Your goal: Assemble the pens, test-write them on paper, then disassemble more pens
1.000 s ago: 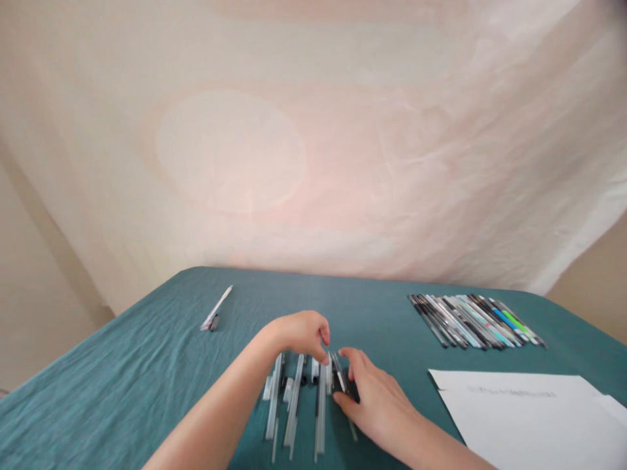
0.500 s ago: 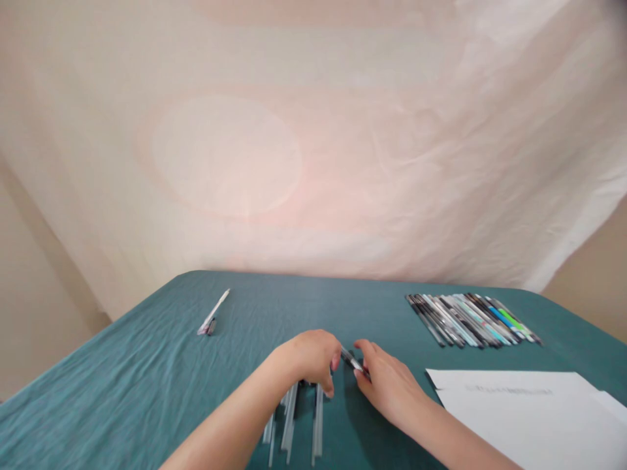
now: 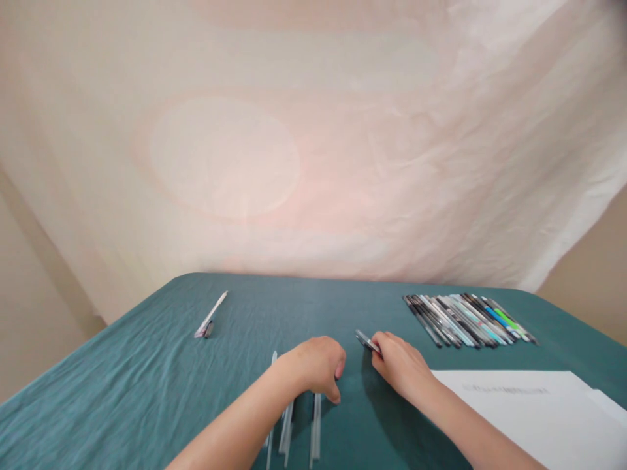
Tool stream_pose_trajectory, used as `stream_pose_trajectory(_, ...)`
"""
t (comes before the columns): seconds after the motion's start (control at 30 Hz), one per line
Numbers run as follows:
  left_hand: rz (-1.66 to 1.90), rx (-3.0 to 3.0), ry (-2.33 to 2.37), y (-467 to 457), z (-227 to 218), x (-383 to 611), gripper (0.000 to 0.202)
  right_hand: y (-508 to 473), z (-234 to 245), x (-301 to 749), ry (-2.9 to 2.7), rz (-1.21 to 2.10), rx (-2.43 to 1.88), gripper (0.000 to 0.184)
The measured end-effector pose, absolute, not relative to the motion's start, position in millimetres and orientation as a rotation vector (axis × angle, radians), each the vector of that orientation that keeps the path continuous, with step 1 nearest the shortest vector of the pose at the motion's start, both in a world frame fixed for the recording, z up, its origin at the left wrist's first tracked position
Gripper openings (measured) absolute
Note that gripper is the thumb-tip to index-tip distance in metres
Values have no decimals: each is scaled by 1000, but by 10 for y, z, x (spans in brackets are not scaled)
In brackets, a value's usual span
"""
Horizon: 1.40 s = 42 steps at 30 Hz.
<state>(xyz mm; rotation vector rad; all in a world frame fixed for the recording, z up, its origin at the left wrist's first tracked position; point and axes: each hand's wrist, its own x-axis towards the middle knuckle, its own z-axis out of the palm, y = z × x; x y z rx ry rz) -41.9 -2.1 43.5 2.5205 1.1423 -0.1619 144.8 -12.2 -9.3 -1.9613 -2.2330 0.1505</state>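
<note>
Right hand [image 3: 399,362], lower centre of frame, pinches a dark pen [image 3: 367,341], long axis pointing upper left from the fingertips. Left hand [image 3: 316,365] rests curled, apparently holding nothing, over clear pens [image 3: 316,431] just left; the pen row [image 3: 465,318] lies to the upper right, nearer the right hand.

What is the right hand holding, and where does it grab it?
The right hand pinches a dark pen near one end, between its fingertips.

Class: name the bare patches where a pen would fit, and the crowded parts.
Bare: far middle, between the lone pen and the pen row; near left, beside the left hand. Crowded: clear pens under it, dark pen in the right hand, paper.
</note>
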Motion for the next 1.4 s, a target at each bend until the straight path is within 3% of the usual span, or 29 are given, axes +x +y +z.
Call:
stream_pose_trajectory(0.5, 95, 2498, 1152, 94, 270, -441, 34, -55, -129, 1499, -2192, 187, -1963, 16)
stream_pose_trajectory(0.9, 318, 2509, 1227, 185, 243, -475, 17, -32, -180, 1549, -2149, 203, -1959, 20)
stream_pose_trajectory(1.0, 409, 2370, 1240, 195, 264, -447, 17, 2, -179, 1560, -2044, 398, -1804, 25)
stream_pose_trajectory(1.2, 604, 1821, 1110, 187, 266, -312, 32, -69, -48, 1425, -1582, 1253, -1287, 32)
stream_pose_trajectory(1.4, 815, 1364, 1027, 171, 266, -236, 32, -160, 36, 1330, -1393, 1437, -1093, 32)
